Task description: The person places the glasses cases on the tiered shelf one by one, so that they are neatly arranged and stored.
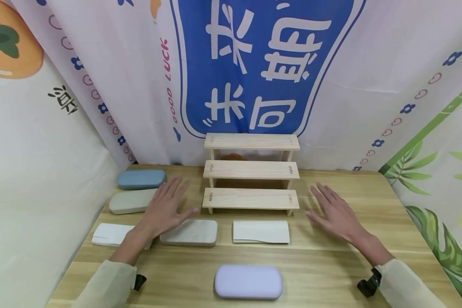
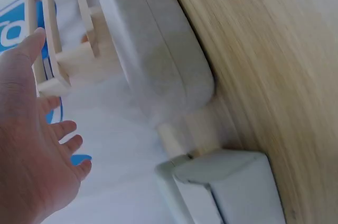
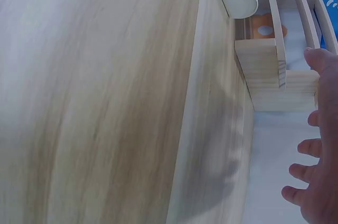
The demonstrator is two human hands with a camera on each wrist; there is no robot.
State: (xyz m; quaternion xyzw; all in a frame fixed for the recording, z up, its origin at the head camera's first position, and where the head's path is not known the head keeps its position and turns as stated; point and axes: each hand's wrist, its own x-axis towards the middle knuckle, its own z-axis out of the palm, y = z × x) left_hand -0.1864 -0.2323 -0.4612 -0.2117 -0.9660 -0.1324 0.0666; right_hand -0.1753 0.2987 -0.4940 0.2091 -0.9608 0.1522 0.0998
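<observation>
My left hand hovers with spread fingers near the left-hand cases, holding nothing. Behind it sit a blue glasses case and a pale green one, the latter partly covered by the hand. A marbled grey case lies just right of the left wrist; a white flap case is partly behind the forearm. With fingers extended, my right hand is right of a three-step wooden stand. In the right wrist view that hand grips nothing. In front of the stand is another white flap case.
A lilac glasses case lies at the near middle of the wooden table. Printed cloth hangs right behind the stand, and more cloth encloses the left and right sides. Each wrist wears a black strap or device.
</observation>
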